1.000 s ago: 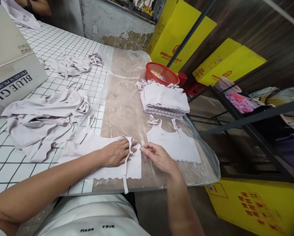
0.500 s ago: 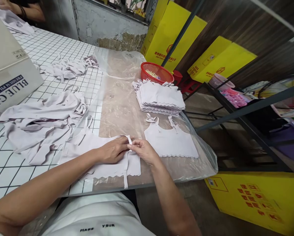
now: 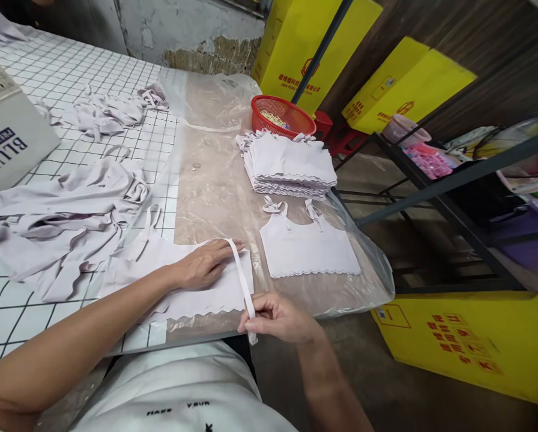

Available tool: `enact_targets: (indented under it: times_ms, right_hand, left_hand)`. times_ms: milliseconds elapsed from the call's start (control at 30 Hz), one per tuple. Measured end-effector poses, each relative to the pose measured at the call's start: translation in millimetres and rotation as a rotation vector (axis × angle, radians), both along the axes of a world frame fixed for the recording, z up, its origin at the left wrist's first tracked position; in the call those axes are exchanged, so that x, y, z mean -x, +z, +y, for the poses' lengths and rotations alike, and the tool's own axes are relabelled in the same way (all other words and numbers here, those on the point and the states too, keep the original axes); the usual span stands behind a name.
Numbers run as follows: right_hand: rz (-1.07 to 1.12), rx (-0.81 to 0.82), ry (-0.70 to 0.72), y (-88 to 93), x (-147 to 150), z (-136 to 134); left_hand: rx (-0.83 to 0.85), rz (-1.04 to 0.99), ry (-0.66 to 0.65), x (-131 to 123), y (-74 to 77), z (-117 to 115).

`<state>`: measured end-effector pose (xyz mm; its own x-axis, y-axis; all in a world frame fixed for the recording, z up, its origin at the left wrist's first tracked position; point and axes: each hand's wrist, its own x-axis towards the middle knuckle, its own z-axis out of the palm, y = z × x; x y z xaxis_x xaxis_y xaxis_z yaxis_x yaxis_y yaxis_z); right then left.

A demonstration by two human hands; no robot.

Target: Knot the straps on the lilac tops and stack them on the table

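A pale lilac camisole top (image 3: 215, 296) with a scalloped hem lies spread at the table's front edge. My left hand (image 3: 201, 263) rests flat on its upper part, fingers stretched out, with one shoulder strap (image 3: 238, 264) crossing near the fingertips. That strap is drawn taut toward me by my right hand (image 3: 273, 315), which pinches it near its lower end just beyond the hem. The other strap (image 3: 149, 225) lies loose at the top's left side. To the right a second, folded camisole top (image 3: 309, 249) lies flat, its straps gathered above it.
Behind the folded top stands a neat stack of camisoles (image 3: 291, 159), beside a red plastic basket (image 3: 283, 114). Rumpled garments (image 3: 66, 222) and a cardboard box (image 3: 12, 129) occupy the left. Clear plastic sheeting (image 3: 210, 180) covers the table's right part. A metal rack (image 3: 458, 192) borders the right side.
My right hand has moved toward me and down from beside the left fingers, pulling the strap straight. My left hand's fingers have flattened out on the top. The view has shifted slightly.
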<state>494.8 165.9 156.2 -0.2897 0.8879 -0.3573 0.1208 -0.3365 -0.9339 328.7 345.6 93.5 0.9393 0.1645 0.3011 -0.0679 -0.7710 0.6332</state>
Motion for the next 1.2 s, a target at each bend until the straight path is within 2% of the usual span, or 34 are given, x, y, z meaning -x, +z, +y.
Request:
enact_targets:
  times_ms: [100, 400, 467, 533, 667, 733, 800, 900, 967, 1067, 1200]
  right_hand:
    - [-0.064, -0.11, 0.047, 3.9, -3.1, -9.7]
    - [0.001, -0.174, 0.252, 9.3, -16.1, -30.3]
    - [-0.009, -0.206, 0.241, 12.4, -21.5, -26.9]
    - [-0.019, -0.248, 0.117, 17.2, -27.5, -16.5]
    - [-0.038, -0.385, -0.396, 26.4, -31.8, 28.8]
    - [-0.022, -0.423, -0.584, 24.4, -27.3, 57.8]
    - [0.02, -0.403, -0.65, 14.5, -19.1, 83.3]
    - [0.043, -0.311, -0.579, -11.0, -5.8, 106.5]
    - [0.027, -0.265, -0.495, -28.0, -0.2, 111.6]
    - [-0.014, -0.288, -0.393, -43.7, 1.6, 111.2]
    - [-0.056, -0.309, -0.289, -50.7, -1.7, 109.5]
  left_hand:
    - [-0.022, 0.003, -0.009, 0.1, 0.4, 0.5]
    - [0.009, 0.052, 0.019, 1.3, -1.4, 0.0]
    - [0.03, 0.058, 0.021, 1.3, 0.5, 0.7]
    - [0.073, 0.06, 0.013, 0.7, 5.0, 3.1]
    - [0.23, 0.124, 0.002, -0.2, 21.1, 11.2]
    - [0.25, 0.181, 0.08, 1.7, 29.2, 13.5]
    - [0.167, 0.237, 0.209, 5.3, 34.0, 12.9]
    - [-0.002, 0.29, 0.359, 10.7, 33.3, 7.3]
    - [-0.031, 0.31, 0.404, 12.2, 29.2, 3.0]
    - [0.028, 0.313, 0.436, 12.0, 22.8, -0.9]
    - [0.152, 0.245, 0.459, 12.9, 18.8, -1.9]
